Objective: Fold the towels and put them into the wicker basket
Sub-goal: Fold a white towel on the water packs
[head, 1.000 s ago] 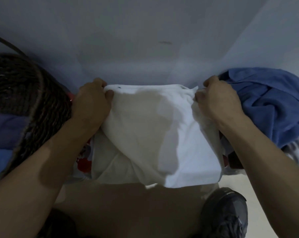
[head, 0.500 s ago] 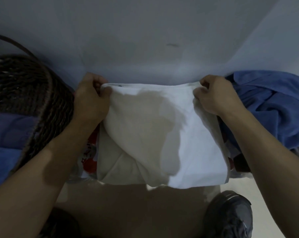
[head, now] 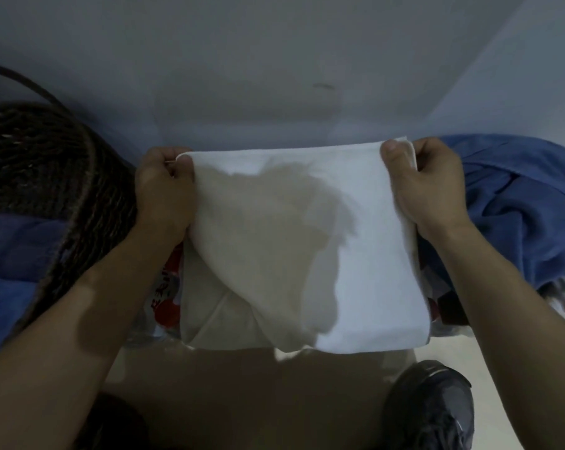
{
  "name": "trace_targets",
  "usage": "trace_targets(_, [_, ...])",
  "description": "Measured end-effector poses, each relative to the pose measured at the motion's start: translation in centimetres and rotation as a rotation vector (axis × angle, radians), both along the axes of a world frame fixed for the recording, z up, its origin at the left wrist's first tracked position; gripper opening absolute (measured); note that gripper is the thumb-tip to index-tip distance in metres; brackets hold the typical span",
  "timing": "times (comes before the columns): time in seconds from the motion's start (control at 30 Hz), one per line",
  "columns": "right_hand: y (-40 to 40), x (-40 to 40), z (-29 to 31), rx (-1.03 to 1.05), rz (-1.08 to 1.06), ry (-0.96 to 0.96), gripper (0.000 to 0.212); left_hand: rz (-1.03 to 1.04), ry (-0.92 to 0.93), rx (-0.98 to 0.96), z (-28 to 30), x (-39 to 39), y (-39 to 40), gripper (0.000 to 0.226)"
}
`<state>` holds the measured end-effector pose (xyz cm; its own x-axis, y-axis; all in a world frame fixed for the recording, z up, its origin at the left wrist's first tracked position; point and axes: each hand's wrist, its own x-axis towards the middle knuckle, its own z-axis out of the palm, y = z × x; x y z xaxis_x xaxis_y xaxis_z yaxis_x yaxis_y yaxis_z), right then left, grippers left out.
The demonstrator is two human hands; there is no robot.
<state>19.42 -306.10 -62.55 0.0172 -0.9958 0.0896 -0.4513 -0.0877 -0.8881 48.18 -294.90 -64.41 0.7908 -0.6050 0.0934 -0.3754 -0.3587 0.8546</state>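
A white towel (head: 372, 254) is stretched between my hands at the middle of the view, doubled over, its lower edge hanging near the floor. My left hand (head: 164, 193) pinches its top left corner. My right hand (head: 427, 186) pinches the top right corner, thumb on the front. The dark wicker basket (head: 47, 170) stands at the left, close beside my left hand, with blue and purple towels (head: 5, 271) inside. A crumpled blue towel (head: 518, 203) lies at the right, just behind my right hand.
A pale wall (head: 274, 76) rises straight ahead, with a corner at the right. Red and white printed material (head: 167, 300) shows under the white towel. My dark shoe (head: 433, 404) stands on the beige floor at the lower right.
Both hands have moved apart and pulled the towel's top edge straight and taut. The slack folds near the corners are gone.
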Motion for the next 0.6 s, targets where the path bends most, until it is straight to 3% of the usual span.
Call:
trace_targets(0.17, [-0.7,-0.3,-0.3,0.055,0.093,0.083,0.014,-0.037,-0.087,0.018,0.3,0.1,0.3,0.019])
trace_targets(0.3, [-0.7,-0.2,0.0,-0.039,0.05,0.074,0.007,-0.002,0.041,-0.045,0.9,0.1,0.1,0.023])
trace_targets(0.47, [-0.6,-0.2,0.3,-0.017,-0.034,-0.069,0.02,0.004,0.144,-0.124,1.2,-0.4,0.0,0.027])
trace_targets(0.6, [-1.0,-0.4,-0.1,-0.01,-0.102,-0.07,0.021,0.06,0.243,-0.137,1.0,-0.3,-0.2,0.027])
